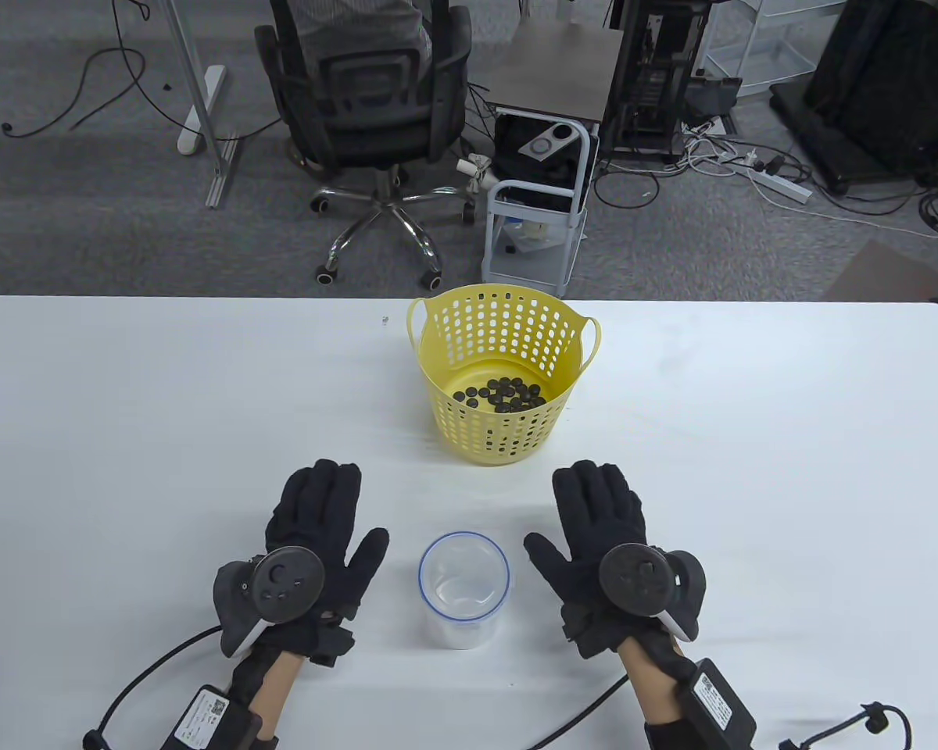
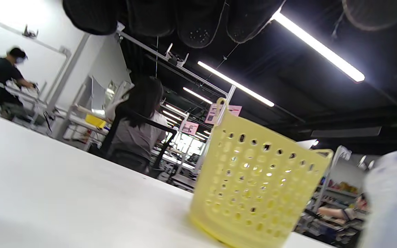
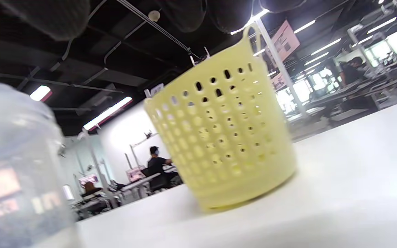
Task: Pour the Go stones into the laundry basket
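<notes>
A yellow perforated laundry basket point(image 1: 503, 373) stands upright on the white table point(image 1: 125, 406), with several black Go stones point(image 1: 503, 394) on its bottom. It also shows in the left wrist view point(image 2: 253, 186) and the right wrist view point(image 3: 224, 137). A clear plastic cup point(image 1: 463, 587) with a blue rim stands empty near the front edge, between my hands. My left hand point(image 1: 313, 539) lies flat and open on the table left of the cup. My right hand point(image 1: 606, 539) lies flat and open right of it. Neither hand touches the cup.
Beyond the table's far edge stand an office chair point(image 1: 375, 117) and a small white cart point(image 1: 535, 219). Glove cables point(image 1: 148, 672) trail off the front edge by both wrists.
</notes>
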